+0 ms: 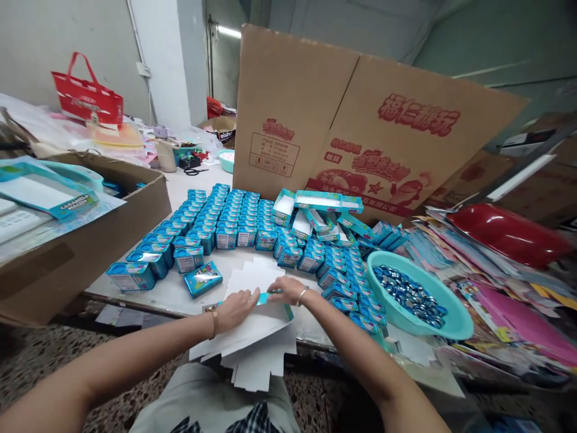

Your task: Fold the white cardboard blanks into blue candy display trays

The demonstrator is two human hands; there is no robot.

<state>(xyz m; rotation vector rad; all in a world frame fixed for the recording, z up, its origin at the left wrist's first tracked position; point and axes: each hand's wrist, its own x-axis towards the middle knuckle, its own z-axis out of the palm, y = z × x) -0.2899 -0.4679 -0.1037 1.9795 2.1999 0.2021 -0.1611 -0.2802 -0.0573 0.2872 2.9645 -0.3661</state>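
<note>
Sits at a white table point(180, 187) spread with goods. Backed at the far side by a large cardboard carton point(297, 108), printed in red and standing upright. Flanked on the left by a low open cardboard box point(81, 258), with printed card lying across the top. In front of the carton, curving across the table, rows of blue packs point(228, 237), mostly upright on the left and leaning in the right-hand rows. At the right, beside those rows, a turquoise basin point(455, 319) part-filled with shiny blue pieces point(410, 294). Directly before the carton, open card trays point(315, 201) heaped on the packs. Reaching from the table's front edge out over the lap, cut white sheets point(252, 364) in a loose stack. On top of these, at the table's front edge, a part-folded tray point(265, 322), white inside with a blue rim. On its far rim, the left hand point(234, 313), half-curled, thumb near the blue strip; cannot tell whether gripping or only pressing. Just beside it, the right hand point(288, 290), nearly closed, pinching the same rim. Beyond the left hand, lying flat, a single blue pack point(202, 278). Smallest of all, around the right wrist, a thin bangle point(303, 294).
</note>
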